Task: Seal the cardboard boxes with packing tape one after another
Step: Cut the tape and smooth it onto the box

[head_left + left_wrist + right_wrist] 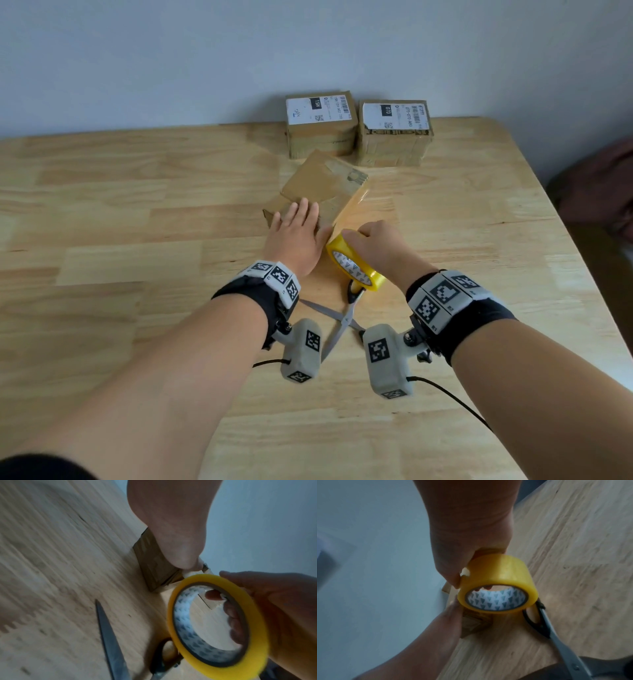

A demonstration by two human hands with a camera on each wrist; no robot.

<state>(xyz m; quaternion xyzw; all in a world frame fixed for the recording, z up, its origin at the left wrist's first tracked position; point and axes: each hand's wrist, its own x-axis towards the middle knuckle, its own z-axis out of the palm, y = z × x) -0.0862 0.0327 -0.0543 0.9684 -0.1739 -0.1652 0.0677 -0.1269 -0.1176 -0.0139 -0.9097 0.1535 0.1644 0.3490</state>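
A plain cardboard box lies at an angle in the middle of the wooden table. My left hand rests flat on its near end with straight fingers, and the box side shows under that hand. My right hand grips a yellow roll of packing tape just right of the box's near corner, fingers through the core. A strip of tape runs from the roll along the box's right side. The roll fills the right wrist view.
Two labelled cardboard boxes stand side by side against the wall at the back. Grey scissors with black handles lie opened on the table just below the roll, blades toward me. The table's right edge is close.
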